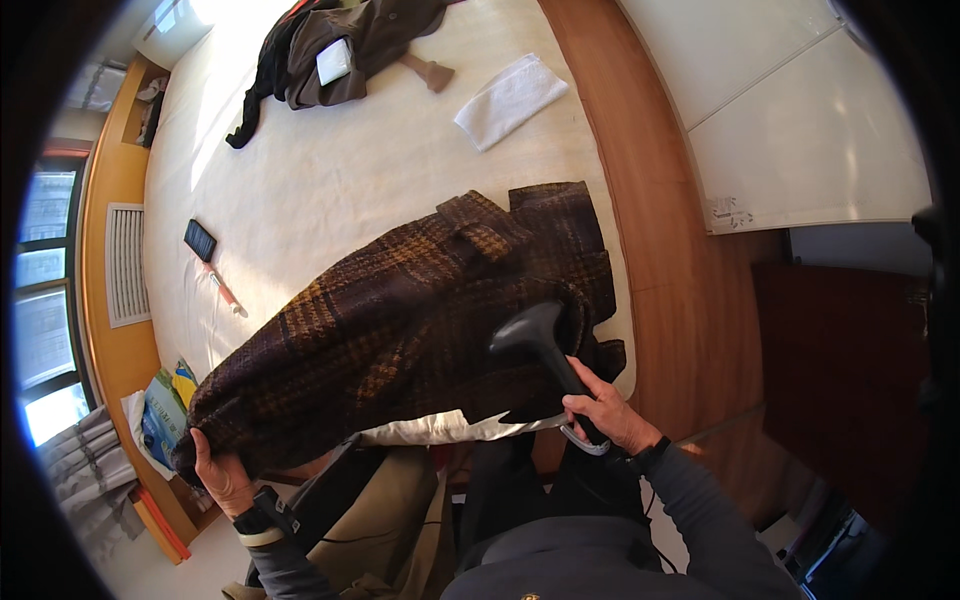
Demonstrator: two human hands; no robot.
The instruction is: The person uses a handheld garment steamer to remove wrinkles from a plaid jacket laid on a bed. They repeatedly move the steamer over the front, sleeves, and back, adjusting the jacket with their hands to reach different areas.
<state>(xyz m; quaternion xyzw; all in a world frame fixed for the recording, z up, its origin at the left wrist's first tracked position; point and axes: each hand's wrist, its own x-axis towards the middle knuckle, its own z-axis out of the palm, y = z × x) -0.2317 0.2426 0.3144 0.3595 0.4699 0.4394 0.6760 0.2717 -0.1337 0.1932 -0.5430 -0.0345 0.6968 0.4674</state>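
Note:
A dark brown plaid coat (400, 300) lies spread along the near side of the bed. At the coat's left end, my left hand (225, 478) grips its fabric, thumb on top and the fingers partly hidden. My right hand (612, 412) is closed round the handle of a black handheld garment steamer (535, 332). The steamer's wide head lies over the coat's right part; whether it touches the cloth I cannot tell. A thin dark cord hangs below my right wrist.
On the cream bed (340, 170) lie a black-headed brush (202, 241), a folded white towel (510, 100) and a heap of dark clothes (360, 50) with a white packet (334, 62) on top. A colourful bag (165, 415) stands at the left. White cabinets (810, 130) rise beyond the wooden floor (660, 250).

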